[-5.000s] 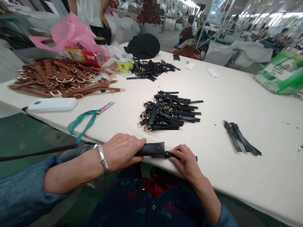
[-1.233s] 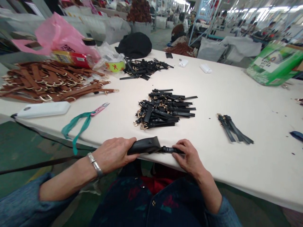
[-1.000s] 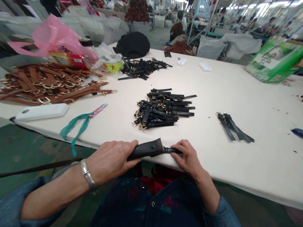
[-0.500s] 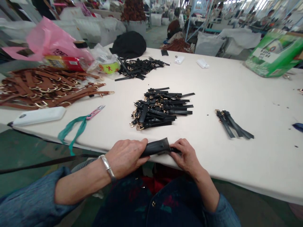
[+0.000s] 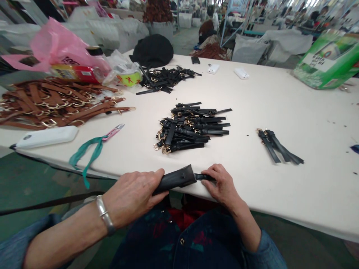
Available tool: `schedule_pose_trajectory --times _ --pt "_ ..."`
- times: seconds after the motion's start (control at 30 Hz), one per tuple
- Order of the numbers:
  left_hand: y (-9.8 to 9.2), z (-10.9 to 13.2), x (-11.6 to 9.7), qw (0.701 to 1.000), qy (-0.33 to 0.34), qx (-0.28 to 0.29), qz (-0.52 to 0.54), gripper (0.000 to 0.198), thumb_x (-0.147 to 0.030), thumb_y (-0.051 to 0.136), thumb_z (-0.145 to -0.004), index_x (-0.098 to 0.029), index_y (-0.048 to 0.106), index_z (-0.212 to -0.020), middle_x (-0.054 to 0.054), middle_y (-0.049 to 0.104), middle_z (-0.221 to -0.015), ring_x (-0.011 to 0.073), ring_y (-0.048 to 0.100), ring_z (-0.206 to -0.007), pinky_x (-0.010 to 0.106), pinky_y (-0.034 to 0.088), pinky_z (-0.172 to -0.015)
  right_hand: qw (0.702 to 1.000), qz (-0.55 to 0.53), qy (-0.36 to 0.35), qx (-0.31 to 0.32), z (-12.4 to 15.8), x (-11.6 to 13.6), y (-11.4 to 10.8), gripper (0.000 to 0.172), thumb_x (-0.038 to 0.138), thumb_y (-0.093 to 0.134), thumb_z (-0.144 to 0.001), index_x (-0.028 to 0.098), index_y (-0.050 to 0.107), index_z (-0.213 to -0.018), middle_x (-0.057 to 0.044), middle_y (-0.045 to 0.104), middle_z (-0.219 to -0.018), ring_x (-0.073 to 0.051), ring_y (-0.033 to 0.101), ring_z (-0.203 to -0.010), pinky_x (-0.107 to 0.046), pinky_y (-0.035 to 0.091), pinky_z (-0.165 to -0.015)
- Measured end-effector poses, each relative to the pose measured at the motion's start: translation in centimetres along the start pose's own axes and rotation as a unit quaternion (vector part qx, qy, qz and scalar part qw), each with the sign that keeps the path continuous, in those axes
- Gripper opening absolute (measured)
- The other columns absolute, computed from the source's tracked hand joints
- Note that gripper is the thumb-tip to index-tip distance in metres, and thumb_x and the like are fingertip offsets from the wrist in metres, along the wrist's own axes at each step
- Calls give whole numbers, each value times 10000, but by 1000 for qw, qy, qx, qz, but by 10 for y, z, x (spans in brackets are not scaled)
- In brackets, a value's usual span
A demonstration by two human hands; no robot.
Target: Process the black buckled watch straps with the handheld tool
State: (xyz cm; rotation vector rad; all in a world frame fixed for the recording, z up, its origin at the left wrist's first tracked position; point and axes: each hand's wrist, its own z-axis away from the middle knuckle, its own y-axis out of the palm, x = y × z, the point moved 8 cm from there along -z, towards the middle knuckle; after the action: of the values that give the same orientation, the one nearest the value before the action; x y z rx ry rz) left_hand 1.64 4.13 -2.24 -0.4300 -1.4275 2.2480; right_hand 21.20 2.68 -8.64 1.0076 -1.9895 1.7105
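Observation:
Wrapped round a wide black leather strap [image 5: 176,178] is my left hand [image 5: 137,192], closed near the table's front edge. The strap's broad end points right, and a long dark band [image 5: 56,201] trails off to the left below the table. My right hand [image 5: 220,183] pinches a narrow black buckle strap [image 5: 200,176], whose left end lies at the wide strap's end; whether the two touch is unclear. A pile of black buckle straps [image 5: 193,129] with gold buckles lies just beyond my hands. Several more short black straps [image 5: 280,145] lie to the right.
On the left are brown leather straps [image 5: 36,101], a white power bank [image 5: 46,137] and pink thread snips [image 5: 113,132] with a teal ribbon. Farther back are more black straps [image 5: 168,78], a black cap [image 5: 153,50] and a green bag [image 5: 327,61]. People sit in the distance.
My left hand has moved left with the wide strap, so more of the narrow strap shows between it and my right hand. The right hand has stayed nearly in place.

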Motion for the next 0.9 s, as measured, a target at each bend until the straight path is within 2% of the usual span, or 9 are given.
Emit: schedule_pose_trajectory --times 0.1,0.23,0.4,0.53,0.67,0.9 --pt "4 -6 -5 1000 10 2 -1 273 -471 358 -820 -229 465 -887 54 651 -767 241 627 -700 303 406 -568 1000 0 2 -1 0 0 -1 211 212 587 -748 235 620 -955 -45 547 -817 -192 483 -800 -330 404 -711" --pt "4 -11 15 999 -22 -14 -19 330 -505 338 -819 -218 470 -917 81 656 -777 277 628 -720 336 424 -587 1000 1 5 -2 0 0 0 206 209 584 -746 231 619 -948 -44 544 -817 -193 482 -804 -328 405 -718" --pt "7 0 34 999 -37 -7 -20 381 -536 330 -814 -213 497 -929 90 656 -772 285 627 -728 350 432 -602 1000 6 7 -2 1 1 0 216 199 583 -740 231 619 -951 -44 544 -820 -193 485 -802 -330 408 -722" --pt "10 6 30 999 -37 -2 -8 381 -534 347 -807 -220 507 -949 80 654 -744 281 625 -705 346 426 -588 1000 8 3 -5 1 0 -1 208 208 588 -740 232 623 -943 -45 551 -820 -194 490 -803 -330 413 -717" --pt "10 -2 22 999 -28 -6 18 362 -520 367 -802 -218 515 -937 83 657 -766 280 626 -724 343 427 -605 1000 5 2 -8 1 -2 0 226 229 600 -746 239 620 -972 -48 562 -838 -199 498 -811 -336 418 -722" --pt "17 -11 31 996 -41 -14 81 384 -539 401 -779 -219 535 -943 77 664 -802 245 627 -753 302 429 -635 999 36 18 -20 0 -2 1 277 277 637 -742 214 586 -1007 -65 583 -892 -221 492 -851 -369 410 -766"
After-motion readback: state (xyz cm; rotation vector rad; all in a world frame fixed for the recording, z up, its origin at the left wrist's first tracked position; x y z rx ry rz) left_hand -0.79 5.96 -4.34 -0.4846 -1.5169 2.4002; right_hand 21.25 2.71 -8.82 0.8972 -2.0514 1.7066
